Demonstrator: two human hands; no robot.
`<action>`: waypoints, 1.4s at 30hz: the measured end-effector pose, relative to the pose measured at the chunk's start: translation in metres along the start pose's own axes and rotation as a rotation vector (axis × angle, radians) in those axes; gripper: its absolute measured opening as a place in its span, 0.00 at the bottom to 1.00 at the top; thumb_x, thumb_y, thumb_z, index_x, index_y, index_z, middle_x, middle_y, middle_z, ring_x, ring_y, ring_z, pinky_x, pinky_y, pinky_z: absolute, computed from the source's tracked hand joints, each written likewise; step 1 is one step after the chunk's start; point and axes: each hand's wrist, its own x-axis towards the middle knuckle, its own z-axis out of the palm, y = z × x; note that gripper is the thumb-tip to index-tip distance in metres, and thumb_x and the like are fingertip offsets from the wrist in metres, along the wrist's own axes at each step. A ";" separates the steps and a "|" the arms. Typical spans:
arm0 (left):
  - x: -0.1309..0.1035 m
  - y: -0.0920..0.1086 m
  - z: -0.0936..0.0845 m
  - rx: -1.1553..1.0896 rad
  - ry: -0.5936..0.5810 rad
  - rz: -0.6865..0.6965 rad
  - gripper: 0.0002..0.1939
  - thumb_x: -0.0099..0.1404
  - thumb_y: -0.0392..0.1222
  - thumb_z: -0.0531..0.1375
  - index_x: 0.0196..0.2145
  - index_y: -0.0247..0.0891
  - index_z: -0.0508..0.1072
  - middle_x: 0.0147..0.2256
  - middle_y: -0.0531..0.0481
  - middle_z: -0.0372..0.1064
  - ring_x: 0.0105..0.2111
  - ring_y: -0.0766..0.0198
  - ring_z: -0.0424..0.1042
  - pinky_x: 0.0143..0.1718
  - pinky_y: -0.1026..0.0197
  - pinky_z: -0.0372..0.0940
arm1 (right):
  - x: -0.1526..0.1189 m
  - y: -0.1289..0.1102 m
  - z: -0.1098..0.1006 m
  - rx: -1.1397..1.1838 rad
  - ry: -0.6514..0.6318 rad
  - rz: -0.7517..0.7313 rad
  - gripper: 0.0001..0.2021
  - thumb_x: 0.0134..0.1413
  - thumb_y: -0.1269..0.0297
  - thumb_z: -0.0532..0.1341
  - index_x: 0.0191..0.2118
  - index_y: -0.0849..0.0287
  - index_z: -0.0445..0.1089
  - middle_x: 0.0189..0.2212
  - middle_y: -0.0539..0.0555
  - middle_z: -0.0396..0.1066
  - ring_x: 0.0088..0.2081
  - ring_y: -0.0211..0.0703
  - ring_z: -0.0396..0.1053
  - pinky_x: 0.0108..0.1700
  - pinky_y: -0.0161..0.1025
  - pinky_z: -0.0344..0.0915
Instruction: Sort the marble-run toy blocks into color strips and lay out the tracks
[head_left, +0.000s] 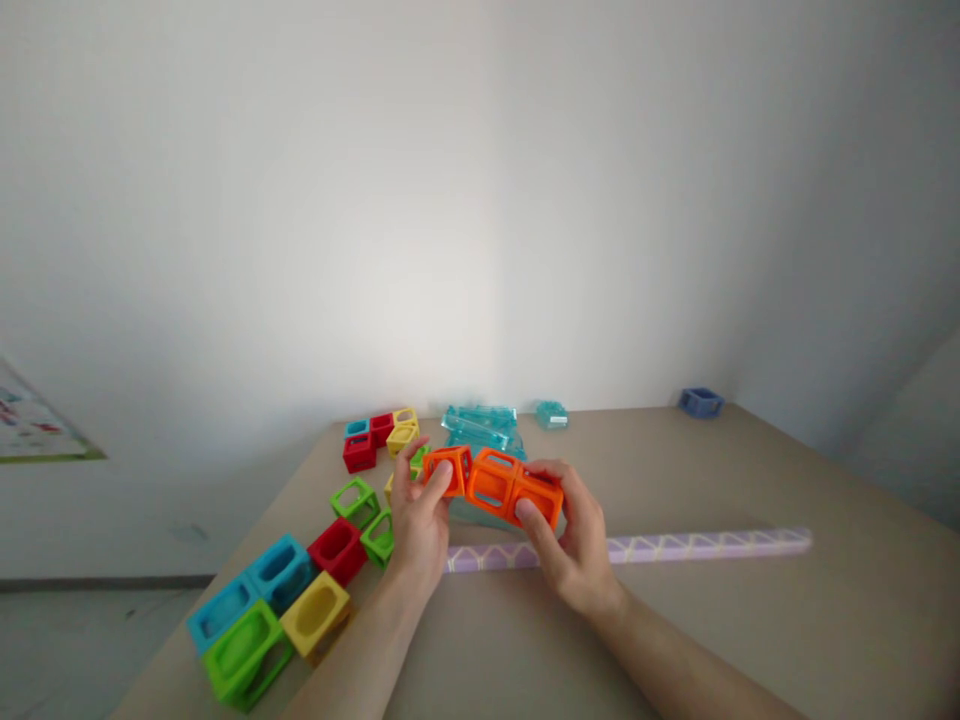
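The left hand (417, 525) gripped an orange cube (460, 468) between thumb and fingers, while the right hand (583, 545) grasped the right end of an orange pair (514, 486). Cube and pair lay between the hands, above the table (735, 620), angled and seemingly touching, though the view left that contact unsure. A purple strip (705, 547) crossed beyond the wrists.

Purple patterned strip (705, 547) across table (750, 630); sheet (34, 420), perhaps poster, on wall (300, 200) at left.

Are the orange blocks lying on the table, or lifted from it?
Lifted: left grip and right grip hold the orange blocks above the table.
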 end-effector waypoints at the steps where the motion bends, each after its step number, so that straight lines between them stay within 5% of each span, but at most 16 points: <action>1: 0.001 0.001 0.000 -0.012 0.013 0.000 0.19 0.52 0.44 0.69 0.40 0.44 0.68 0.33 0.53 0.75 0.35 0.60 0.76 0.36 0.58 0.68 | 0.000 0.000 0.000 -0.002 0.009 -0.001 0.12 0.58 0.63 0.59 0.47 0.56 0.63 0.38 0.55 0.68 0.38 0.46 0.67 0.41 0.43 0.64; 8: 0.012 0.007 -0.004 -0.199 0.121 -0.028 0.14 0.51 0.43 0.70 0.32 0.38 0.71 0.33 0.52 0.76 0.35 0.65 0.75 0.39 0.61 0.67 | -0.001 0.005 0.003 0.018 0.043 0.016 0.11 0.57 0.63 0.60 0.45 0.56 0.62 0.38 0.54 0.67 0.38 0.45 0.67 0.41 0.41 0.64; 27: -0.001 0.001 0.001 -0.192 -0.058 -0.058 0.10 0.54 0.40 0.69 0.30 0.38 0.71 0.33 0.53 0.73 0.32 0.67 0.72 0.38 0.63 0.67 | -0.003 0.006 0.006 0.047 0.026 0.077 0.11 0.57 0.62 0.61 0.44 0.55 0.63 0.36 0.52 0.68 0.36 0.43 0.67 0.40 0.39 0.64; 33: -0.007 0.002 0.003 -0.080 -0.190 -0.026 0.12 0.53 0.35 0.69 0.36 0.37 0.73 0.33 0.52 0.74 0.32 0.66 0.73 0.39 0.62 0.68 | -0.003 0.009 0.009 0.254 0.076 0.227 0.12 0.58 0.57 0.60 0.44 0.55 0.63 0.37 0.53 0.69 0.35 0.43 0.67 0.38 0.38 0.65; 42: -0.008 -0.004 0.000 0.056 -0.161 0.044 0.14 0.53 0.34 0.69 0.37 0.38 0.71 0.36 0.50 0.75 0.35 0.65 0.74 0.43 0.60 0.68 | 0.005 0.006 0.013 0.541 0.167 0.436 0.14 0.52 0.55 0.65 0.39 0.56 0.65 0.29 0.48 0.68 0.27 0.37 0.65 0.29 0.34 0.65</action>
